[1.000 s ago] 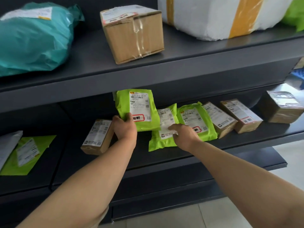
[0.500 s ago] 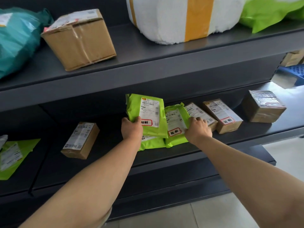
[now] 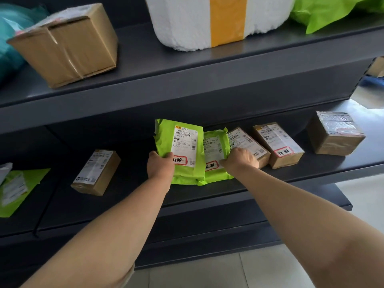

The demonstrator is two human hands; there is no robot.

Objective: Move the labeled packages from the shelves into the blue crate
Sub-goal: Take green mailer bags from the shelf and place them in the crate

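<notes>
My left hand (image 3: 161,167) grips a lime-green mailer bag (image 3: 180,146) with a white shipping label and a red-bordered sticker, held up in front of the middle shelf (image 3: 259,183). Another green bag lies under it. My right hand (image 3: 240,161) pinches the right edge of a second lime-green bag (image 3: 215,154) that also bears a red-bordered sticker. Right of it lie two small brown boxes (image 3: 247,142), (image 3: 278,144); the farther one shows a red-bordered sticker. A blue crate edge (image 3: 373,82) peeks at far right.
A taped brown box (image 3: 335,133) sits at the shelf's right end, a small brown box (image 3: 96,172) to the left, and a flat green mailer (image 3: 18,190) at far left. The upper shelf holds a cardboard box (image 3: 66,44), a white foam parcel (image 3: 216,19), and teal and green bags.
The view has shifted right. My right hand has moved from the middle green bag to the right edge of the second green bag. My left hand still holds its bag up.
</notes>
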